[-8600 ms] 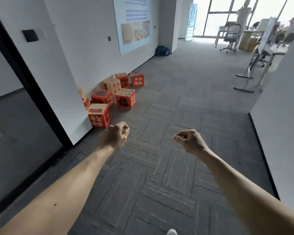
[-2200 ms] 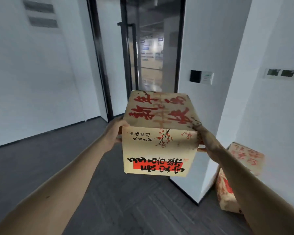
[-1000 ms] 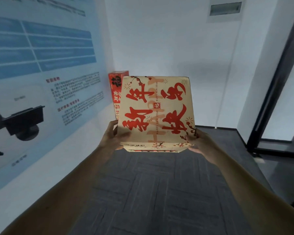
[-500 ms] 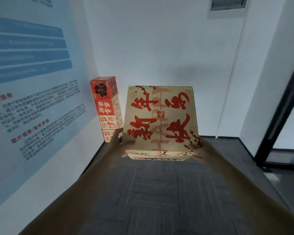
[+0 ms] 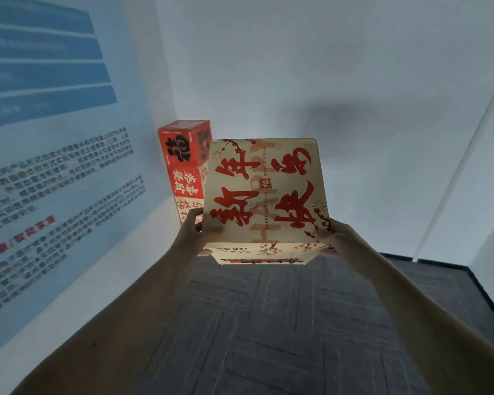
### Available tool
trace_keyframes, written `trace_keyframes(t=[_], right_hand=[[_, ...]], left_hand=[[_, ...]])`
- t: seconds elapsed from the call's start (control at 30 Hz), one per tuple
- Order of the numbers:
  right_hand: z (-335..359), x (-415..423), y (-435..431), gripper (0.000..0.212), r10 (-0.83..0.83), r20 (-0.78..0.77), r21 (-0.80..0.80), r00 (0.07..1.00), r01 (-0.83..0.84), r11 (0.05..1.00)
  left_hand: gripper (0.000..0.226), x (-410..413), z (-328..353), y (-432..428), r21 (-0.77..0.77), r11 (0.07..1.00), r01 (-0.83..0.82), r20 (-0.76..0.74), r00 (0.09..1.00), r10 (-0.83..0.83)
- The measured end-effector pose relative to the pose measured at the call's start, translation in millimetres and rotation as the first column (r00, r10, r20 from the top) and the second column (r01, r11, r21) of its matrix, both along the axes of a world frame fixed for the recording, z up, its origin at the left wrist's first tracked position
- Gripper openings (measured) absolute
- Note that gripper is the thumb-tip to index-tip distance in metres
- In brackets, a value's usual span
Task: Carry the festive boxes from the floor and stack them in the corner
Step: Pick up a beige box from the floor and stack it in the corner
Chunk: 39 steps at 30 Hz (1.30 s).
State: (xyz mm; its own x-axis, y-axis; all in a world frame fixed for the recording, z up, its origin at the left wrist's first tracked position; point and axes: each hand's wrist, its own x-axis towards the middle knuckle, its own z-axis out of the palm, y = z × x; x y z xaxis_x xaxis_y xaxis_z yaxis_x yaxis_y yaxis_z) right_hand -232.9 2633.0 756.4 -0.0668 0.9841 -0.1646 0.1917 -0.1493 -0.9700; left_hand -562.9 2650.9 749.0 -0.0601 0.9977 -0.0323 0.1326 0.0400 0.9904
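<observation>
From the head camera, a cream festive box [image 5: 264, 195] with large red calligraphy on its top face is held up in the air between both hands, above the grey carpet floor [image 5: 268, 323]. The left hand [image 5: 193, 235] clasps its near-left corner, thumb on the top face and fingers wrapped down the side; the right hand [image 5: 335, 240] grips the near-right corner the same way, its fingers partly hidden under the box. The box is shut, so what is inside cannot be seen. Just behind its left edge, a stack of festive boxes [image 5: 186, 166] stands in the corner where the two white walls meet: a red one on top, another red-faced one under it, and a paler one below, its bottom hidden by the left hand. All are closed. A blue printed poster [image 5: 49, 138] covers the left wall.
</observation>
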Motion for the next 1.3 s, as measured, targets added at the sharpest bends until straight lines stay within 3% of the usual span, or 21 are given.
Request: trace_keyframes(t=[0.2, 0.33, 0.63, 0.87, 1.03, 1.3], right_hand=[[-12, -42, 160, 0.038, 0.033, -0.002, -0.055, 0.999, -0.033, 0.998], [-29, -71, 270, 0.031, 0.051, -0.008, -0.077, 0.999, -0.051, 0.996], [-54, -122, 487, 0.028, 0.0, 0.012, -0.164, 1.0, 0.002, 0.986], [-111, -137, 635, 0.025, 0.011, 0.01, -0.231, 1.0, -0.009, 0.973], [-164, -149, 769, 0.025, 0.047, 0.012, -0.282, 0.999, -0.042, 0.959], [-261, -177, 945, 0.031, 0.059, 0.044, -0.457, 0.997, -0.032, 0.889]], left_hand=[[0.074, -36, -16, 138, -0.012, 0.999, -0.042, -0.046, 0.998, 0.042], [0.06, -69, -41, 251, -0.03, 0.998, -0.048, -0.028, 0.998, 0.047], [0.07, -120, -61, 482, -0.136, 0.991, 0.013, -0.007, 1.0, -0.014], [0.077, -137, -113, 633, -0.278, 0.96, 0.031, -0.037, 0.998, -0.043], [0.068, -149, -160, 759, -0.393, 0.919, 0.0, -0.09, 0.995, -0.039], [0.07, -175, -235, 931, -0.531, 0.846, -0.045, -0.209, 0.975, -0.079]])
